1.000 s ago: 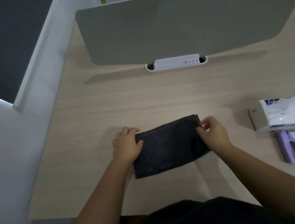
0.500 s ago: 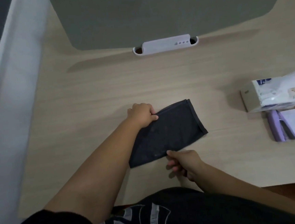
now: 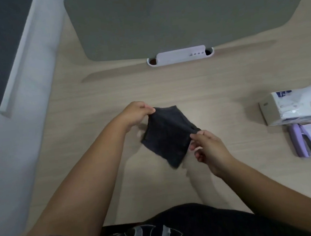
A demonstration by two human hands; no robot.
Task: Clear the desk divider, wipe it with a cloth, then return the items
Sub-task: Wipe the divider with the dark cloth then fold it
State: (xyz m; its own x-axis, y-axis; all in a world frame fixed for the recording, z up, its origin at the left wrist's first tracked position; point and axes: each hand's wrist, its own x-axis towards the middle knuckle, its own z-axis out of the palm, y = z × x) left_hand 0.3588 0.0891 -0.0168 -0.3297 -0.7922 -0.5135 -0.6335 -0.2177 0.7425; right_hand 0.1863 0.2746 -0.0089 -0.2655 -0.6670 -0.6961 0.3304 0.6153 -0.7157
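While the dark cloth [image 3: 168, 136] hangs stretched just above the counter [image 3: 166, 84], well in front of the desk divider [image 3: 179, 16], the left hand [image 3: 136, 114] fingers pinch its far corner and the right hand [image 3: 209, 147] fingers pinch its near-right edge.

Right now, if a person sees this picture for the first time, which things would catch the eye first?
First the dark cloth in the middle, held above the desk between the left hand and the right hand, each pinching a corner. Next the big grey divider standing at the far side of the desk. Then, at the right edge, a tissue pack with a purple stapler just in front of it.
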